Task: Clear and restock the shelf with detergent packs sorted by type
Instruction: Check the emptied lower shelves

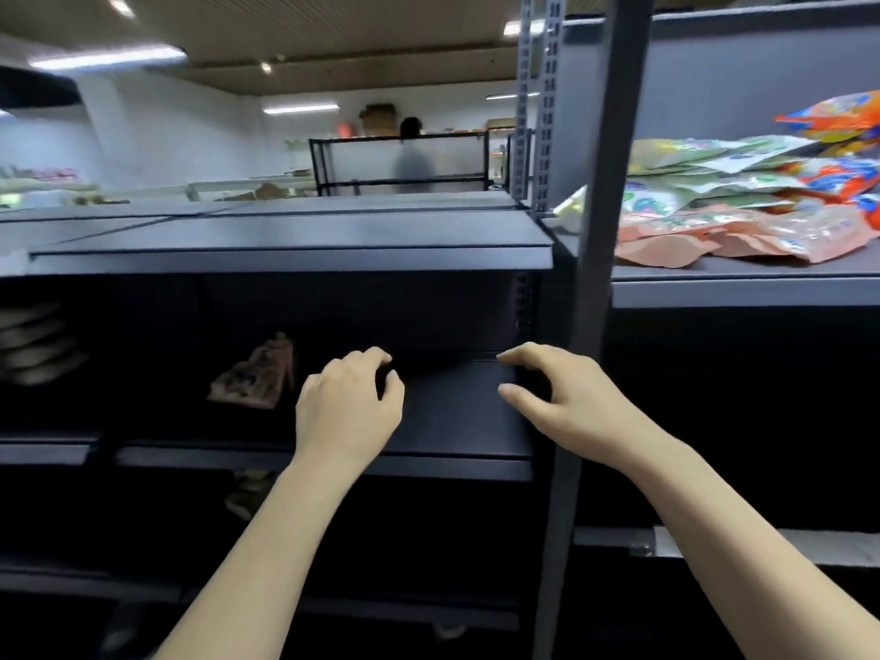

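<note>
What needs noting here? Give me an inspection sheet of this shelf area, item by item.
Surface: dark middle shelf, bare under the hands.
Job's things: lone pink pack at the shelf's left; mixed pile of packs on the right-hand shelf, unsorted.
Clutter: blurred pale things at far left, unclear.
Hands: left hand and right hand loosely curled above the shelf, holding nothing.
Cables: nothing seen.
Surroundings: a person by a rack behind.

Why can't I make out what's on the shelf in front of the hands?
Head view: the dark shelf bay lies in deep shadow under the board above; a brownish pack there is dim and blurred. The colourful packs to the right are well lit. Background person is motion-blurred; wide-angle bending shows at the edges.
</note>
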